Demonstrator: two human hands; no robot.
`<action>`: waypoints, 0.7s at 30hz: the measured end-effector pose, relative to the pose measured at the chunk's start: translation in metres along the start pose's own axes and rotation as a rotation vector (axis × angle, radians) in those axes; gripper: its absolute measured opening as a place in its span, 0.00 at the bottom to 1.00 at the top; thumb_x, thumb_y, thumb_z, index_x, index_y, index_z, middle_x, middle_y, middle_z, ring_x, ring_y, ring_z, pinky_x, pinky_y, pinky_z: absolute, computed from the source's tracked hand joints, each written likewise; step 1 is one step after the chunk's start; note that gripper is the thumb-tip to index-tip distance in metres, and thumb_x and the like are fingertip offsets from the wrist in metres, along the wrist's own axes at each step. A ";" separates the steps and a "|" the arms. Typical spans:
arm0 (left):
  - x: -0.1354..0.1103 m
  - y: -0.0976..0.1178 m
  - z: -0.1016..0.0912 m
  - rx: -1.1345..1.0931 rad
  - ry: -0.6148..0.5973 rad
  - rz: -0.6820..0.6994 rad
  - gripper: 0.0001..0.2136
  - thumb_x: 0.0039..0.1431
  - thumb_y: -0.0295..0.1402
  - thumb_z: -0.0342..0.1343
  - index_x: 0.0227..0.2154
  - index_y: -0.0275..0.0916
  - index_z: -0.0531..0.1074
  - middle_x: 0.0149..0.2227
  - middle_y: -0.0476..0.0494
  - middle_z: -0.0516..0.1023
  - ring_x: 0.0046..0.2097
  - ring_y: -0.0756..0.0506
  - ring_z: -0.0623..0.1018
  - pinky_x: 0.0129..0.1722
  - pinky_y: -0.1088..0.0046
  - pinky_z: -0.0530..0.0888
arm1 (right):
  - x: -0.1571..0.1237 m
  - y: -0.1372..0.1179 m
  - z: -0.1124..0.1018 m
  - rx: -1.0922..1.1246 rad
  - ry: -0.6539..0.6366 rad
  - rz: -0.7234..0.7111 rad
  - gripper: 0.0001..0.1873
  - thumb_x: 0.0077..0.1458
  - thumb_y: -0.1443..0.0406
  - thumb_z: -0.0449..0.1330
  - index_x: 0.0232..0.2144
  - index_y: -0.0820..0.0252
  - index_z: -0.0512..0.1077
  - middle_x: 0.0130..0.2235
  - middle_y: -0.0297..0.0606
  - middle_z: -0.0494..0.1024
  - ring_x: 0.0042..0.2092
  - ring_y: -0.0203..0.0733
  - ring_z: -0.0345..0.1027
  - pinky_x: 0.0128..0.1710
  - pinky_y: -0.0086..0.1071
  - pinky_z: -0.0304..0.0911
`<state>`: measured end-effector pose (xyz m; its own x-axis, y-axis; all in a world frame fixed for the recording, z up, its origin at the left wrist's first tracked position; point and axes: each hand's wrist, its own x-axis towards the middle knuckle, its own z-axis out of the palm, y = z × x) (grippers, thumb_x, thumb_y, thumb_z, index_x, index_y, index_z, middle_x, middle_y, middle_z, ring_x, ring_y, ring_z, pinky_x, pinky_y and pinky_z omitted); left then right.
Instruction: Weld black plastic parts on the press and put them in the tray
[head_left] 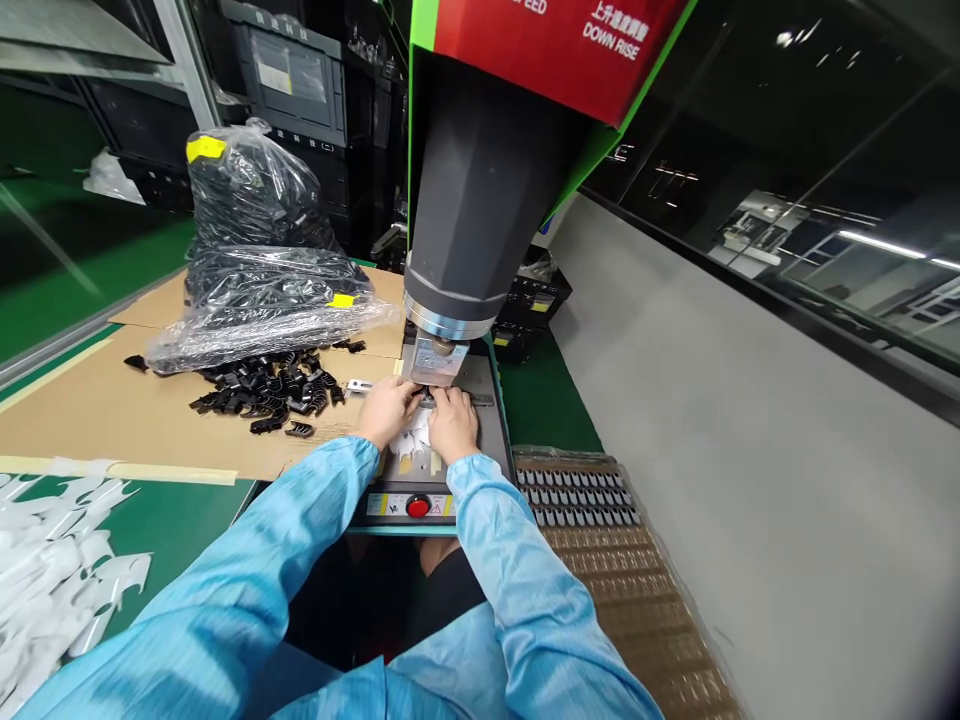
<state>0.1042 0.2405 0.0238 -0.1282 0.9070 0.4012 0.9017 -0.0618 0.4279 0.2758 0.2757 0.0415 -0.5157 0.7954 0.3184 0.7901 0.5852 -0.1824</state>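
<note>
My left hand (387, 410) and my right hand (453, 422) meet just below the metal head (435, 360) of a press-like machine. Their fingers are bent and closed, with the fingertips close together over the machine's grey bed (486, 440). Something small and dark shows between the fingertips, mostly hidden by them. Thin white cut-out pieces (411, 440) lie on the bed between my wrists. Left of my left hand is a small silver metal plate (359, 386). A loose pile of small black plastic parts (270, 390) lies on the cardboard farther left.
A red button (418, 506) is on the machine's front edge. Bagged black parts (259, 220) stand behind the pile. White scraps (60, 570) cover the lower left. At right, a tray (600, 560) holds rows of grey parts. The machine's black column (480, 180) rises above my hands.
</note>
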 end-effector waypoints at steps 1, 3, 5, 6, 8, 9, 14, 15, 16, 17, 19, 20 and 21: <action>0.000 0.001 0.003 0.025 -0.009 0.015 0.15 0.73 0.42 0.52 0.51 0.42 0.80 0.47 0.34 0.80 0.51 0.35 0.78 0.54 0.56 0.74 | 0.000 0.001 0.001 0.012 0.002 -0.005 0.25 0.64 0.70 0.58 0.62 0.52 0.72 0.53 0.47 0.73 0.55 0.55 0.62 0.54 0.44 0.63; -0.003 0.003 0.004 0.075 -0.031 0.040 0.16 0.73 0.43 0.54 0.53 0.42 0.79 0.49 0.33 0.78 0.52 0.33 0.77 0.54 0.55 0.73 | 0.001 0.002 0.002 0.031 0.006 -0.013 0.25 0.63 0.70 0.58 0.61 0.52 0.72 0.53 0.47 0.73 0.55 0.55 0.62 0.55 0.44 0.64; -0.004 0.005 0.001 0.108 -0.061 0.047 0.17 0.72 0.44 0.54 0.54 0.42 0.78 0.50 0.31 0.77 0.53 0.32 0.77 0.53 0.53 0.73 | 0.003 0.001 0.003 0.040 0.007 -0.009 0.23 0.63 0.70 0.59 0.59 0.52 0.73 0.52 0.47 0.73 0.54 0.55 0.62 0.55 0.44 0.64; -0.004 0.006 -0.001 0.111 -0.082 0.047 0.18 0.72 0.45 0.54 0.55 0.41 0.77 0.51 0.30 0.76 0.53 0.32 0.77 0.53 0.53 0.73 | 0.004 0.000 0.003 0.042 0.006 -0.003 0.22 0.63 0.70 0.59 0.58 0.52 0.74 0.51 0.47 0.73 0.54 0.55 0.62 0.55 0.44 0.64; -0.004 0.007 -0.009 0.098 -0.130 0.042 0.19 0.72 0.46 0.55 0.56 0.40 0.76 0.51 0.30 0.76 0.53 0.31 0.77 0.53 0.53 0.74 | 0.004 -0.002 0.001 0.052 0.008 0.003 0.21 0.63 0.69 0.60 0.57 0.53 0.74 0.52 0.47 0.73 0.54 0.55 0.63 0.55 0.44 0.65; -0.004 0.007 -0.013 0.083 -0.153 0.041 0.20 0.72 0.46 0.55 0.57 0.39 0.75 0.51 0.30 0.76 0.53 0.32 0.78 0.53 0.53 0.74 | 0.003 -0.002 0.000 0.066 0.016 -0.001 0.21 0.63 0.68 0.61 0.58 0.54 0.74 0.53 0.48 0.73 0.55 0.55 0.63 0.56 0.44 0.65; -0.043 -0.009 -0.043 -0.049 -0.102 0.001 0.29 0.71 0.48 0.55 0.68 0.39 0.65 0.57 0.32 0.76 0.59 0.33 0.77 0.59 0.54 0.75 | -0.034 0.017 -0.013 0.201 0.136 -0.007 0.26 0.65 0.67 0.58 0.65 0.58 0.70 0.61 0.48 0.72 0.61 0.53 0.64 0.64 0.46 0.65; -0.059 -0.015 -0.049 -0.066 -0.087 0.005 0.29 0.71 0.49 0.55 0.68 0.39 0.65 0.59 0.32 0.76 0.61 0.33 0.76 0.61 0.54 0.74 | -0.048 0.027 -0.016 0.221 0.154 -0.003 0.26 0.65 0.67 0.58 0.65 0.58 0.71 0.61 0.49 0.73 0.62 0.53 0.64 0.65 0.46 0.64; -0.076 -0.022 -0.054 -0.067 -0.083 0.014 0.28 0.71 0.50 0.55 0.67 0.40 0.67 0.60 0.32 0.75 0.62 0.32 0.76 0.62 0.52 0.74 | -0.064 0.037 -0.019 0.234 0.163 -0.005 0.25 0.66 0.66 0.58 0.64 0.58 0.72 0.61 0.49 0.74 0.62 0.53 0.65 0.65 0.47 0.64; -0.095 -0.030 -0.059 -0.066 -0.093 0.026 0.27 0.70 0.50 0.55 0.65 0.41 0.69 0.60 0.32 0.76 0.62 0.32 0.75 0.63 0.51 0.73 | -0.081 0.049 -0.023 0.239 0.159 -0.015 0.24 0.66 0.65 0.58 0.63 0.58 0.73 0.60 0.48 0.75 0.62 0.54 0.66 0.66 0.48 0.65; -0.133 -0.044 -0.065 -0.062 -0.137 0.053 0.28 0.68 0.49 0.58 0.66 0.44 0.69 0.64 0.34 0.74 0.65 0.31 0.74 0.66 0.50 0.72 | -0.115 0.073 -0.030 0.231 0.132 -0.043 0.24 0.66 0.63 0.59 0.63 0.56 0.73 0.60 0.48 0.76 0.63 0.55 0.66 0.67 0.52 0.65; -0.149 -0.049 -0.066 -0.045 -0.160 0.067 0.30 0.66 0.47 0.60 0.68 0.46 0.68 0.66 0.34 0.72 0.67 0.30 0.73 0.67 0.48 0.71 | -0.131 0.084 -0.033 0.221 0.112 -0.058 0.26 0.66 0.62 0.60 0.64 0.55 0.73 0.62 0.48 0.75 0.64 0.56 0.66 0.68 0.54 0.64; -0.163 -0.054 -0.066 -0.022 -0.176 0.084 0.31 0.64 0.44 0.62 0.69 0.48 0.67 0.69 0.35 0.70 0.68 0.29 0.71 0.68 0.45 0.69 | -0.145 0.094 -0.035 0.206 0.087 -0.075 0.27 0.65 0.61 0.60 0.66 0.53 0.71 0.63 0.47 0.75 0.66 0.57 0.64 0.68 0.56 0.63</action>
<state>0.0491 0.0679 -0.0110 0.0227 0.9570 0.2892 0.8968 -0.1473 0.4171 0.4366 0.2104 0.0111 -0.5328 0.7373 0.4153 0.6616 0.6690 -0.3387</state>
